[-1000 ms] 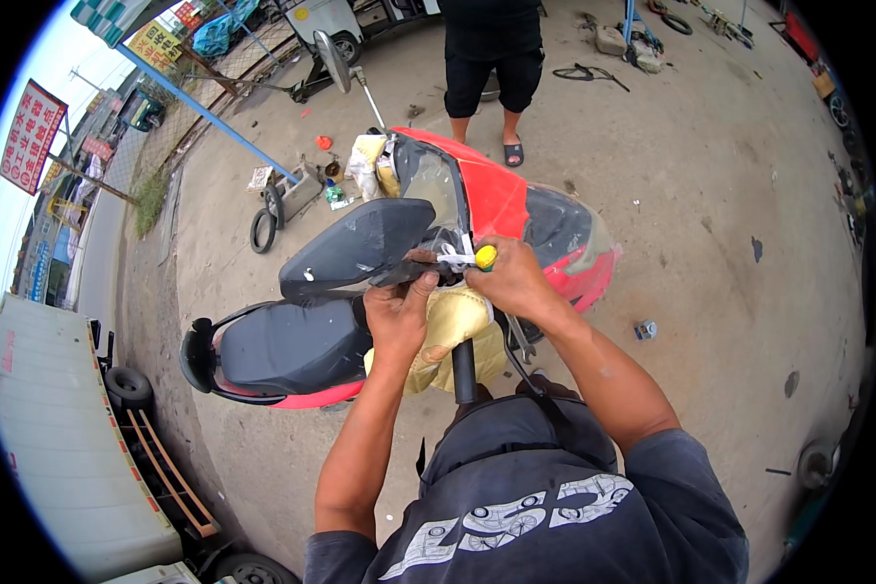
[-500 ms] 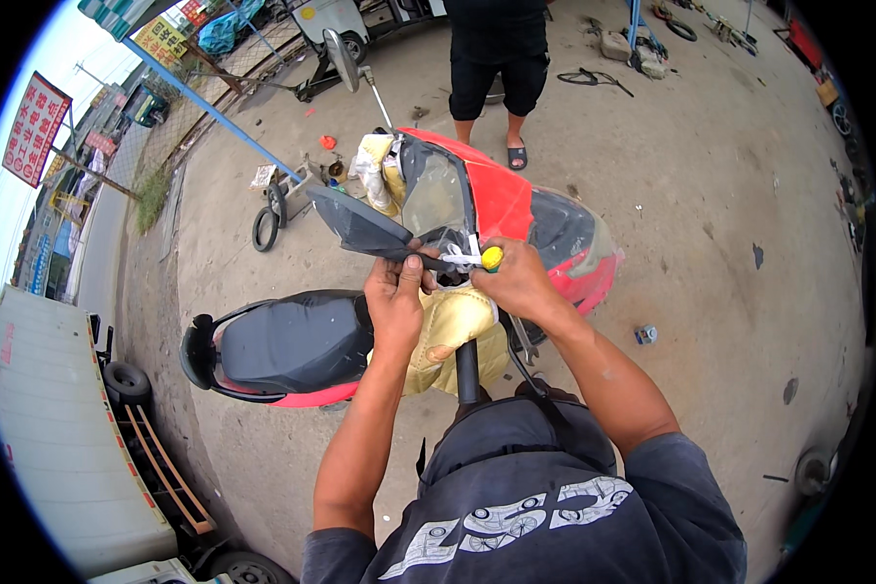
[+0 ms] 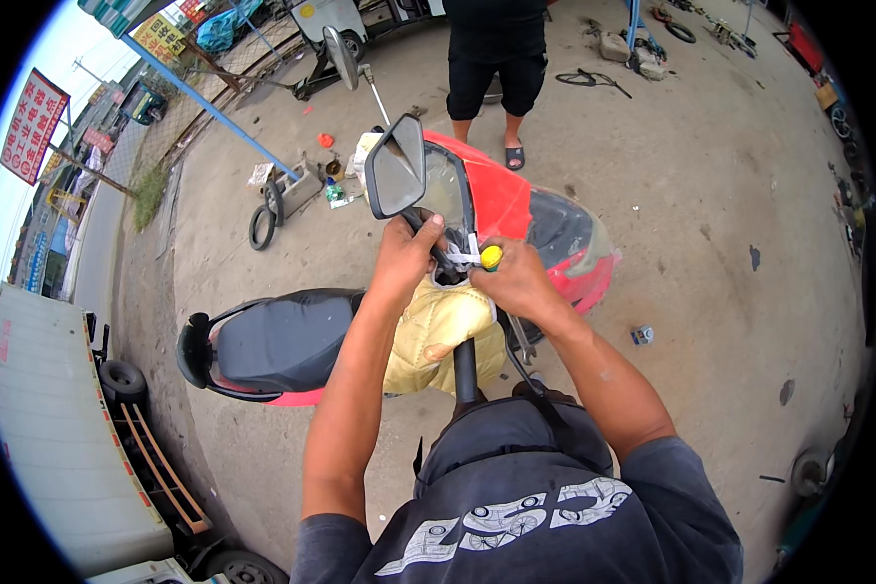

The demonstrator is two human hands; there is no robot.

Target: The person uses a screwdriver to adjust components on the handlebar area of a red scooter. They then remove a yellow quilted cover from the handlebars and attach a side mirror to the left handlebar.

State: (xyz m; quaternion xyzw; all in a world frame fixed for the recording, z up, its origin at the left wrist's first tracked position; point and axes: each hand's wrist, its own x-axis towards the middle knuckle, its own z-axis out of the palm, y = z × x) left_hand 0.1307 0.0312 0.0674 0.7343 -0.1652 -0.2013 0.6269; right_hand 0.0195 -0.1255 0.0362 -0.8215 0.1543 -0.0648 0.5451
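Observation:
A red scooter [image 3: 497, 200] stands across in front of me, its black seat [image 3: 287, 341] to the left. My left hand [image 3: 409, 255] is closed round the black stem of a rearview mirror [image 3: 396, 170], whose glass is tilted up toward me. The stem's lower end meets the handlebar area by a white strap [image 3: 465, 257]. There my right hand [image 3: 514, 278] is closed beside a round yellow-topped piece [image 3: 492, 257] with some green under it; what its fingers grip is hidden. A yellow quilted cover [image 3: 440, 331] hangs below both hands.
A person in black [image 3: 496, 68] stands beyond the scooter. Its other mirror [image 3: 341, 58] sticks up at the far side. Loose tires [image 3: 262, 227] and a concrete block [image 3: 305, 187] lie at left. A truck [image 3: 58, 428] fills the lower left. A small can [image 3: 642, 335] sits on the ground at right.
My left hand has swung the mirror upright and turned it, so its glass now shows instead of its dark back. The right hand has stayed in place.

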